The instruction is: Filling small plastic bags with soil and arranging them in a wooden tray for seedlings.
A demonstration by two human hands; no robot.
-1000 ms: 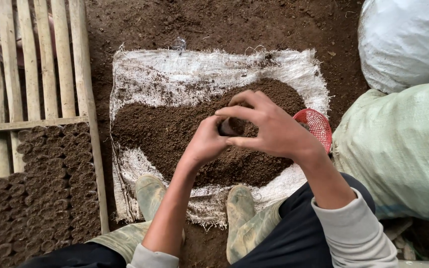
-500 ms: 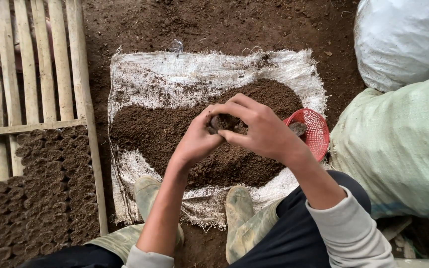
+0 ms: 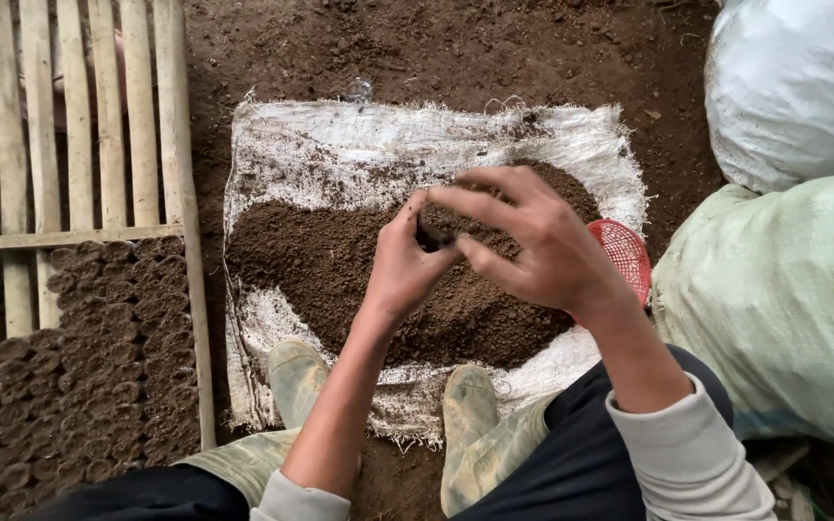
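Two large pale sacks [image 3: 784,193] bulge at the right, and a bamboo frame [image 3: 69,193] at the left holds rows of soil-filled pots [image 3: 98,357]. Between them a white woven sheet [image 3: 340,154] carries a soil heap [image 3: 340,280], a red basket [image 3: 625,256] at its right edge. Above the heap, the left hand [image 3: 403,270] and right hand [image 3: 542,246] have their fingers closed on a small soil-filled pot [image 3: 433,232].

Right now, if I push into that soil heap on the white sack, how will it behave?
The soil heap looks loose and crumbly, so it would probably spread, not slide whole. The white sack lies thin and frayed, likely floppy and apt to wrinkle.
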